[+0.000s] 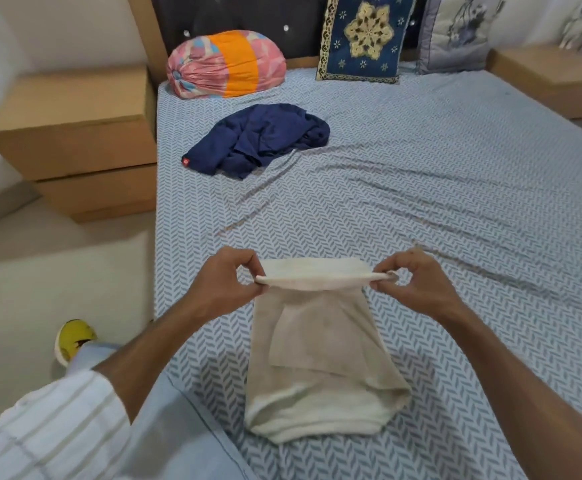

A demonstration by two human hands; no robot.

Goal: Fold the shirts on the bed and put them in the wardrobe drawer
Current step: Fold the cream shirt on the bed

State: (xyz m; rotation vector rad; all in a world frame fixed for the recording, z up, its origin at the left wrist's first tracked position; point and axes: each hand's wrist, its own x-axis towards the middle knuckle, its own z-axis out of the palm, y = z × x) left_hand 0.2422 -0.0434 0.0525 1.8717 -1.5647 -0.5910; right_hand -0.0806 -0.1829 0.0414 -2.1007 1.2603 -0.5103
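Overhead, patterned bed (421, 188) beside wooden nightstand (75, 133).

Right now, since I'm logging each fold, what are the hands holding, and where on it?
Both hold the cream shirt: the left hand pinches one end of its raised far edge, the right hand the other end.

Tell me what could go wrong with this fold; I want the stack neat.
The left hand and right hand pinch only the corners of the cream shirt, so its middle may sag and fold crooked. The sheet is wrinkled, which could crease it. The navy shirt lies crumpled, unfolded.
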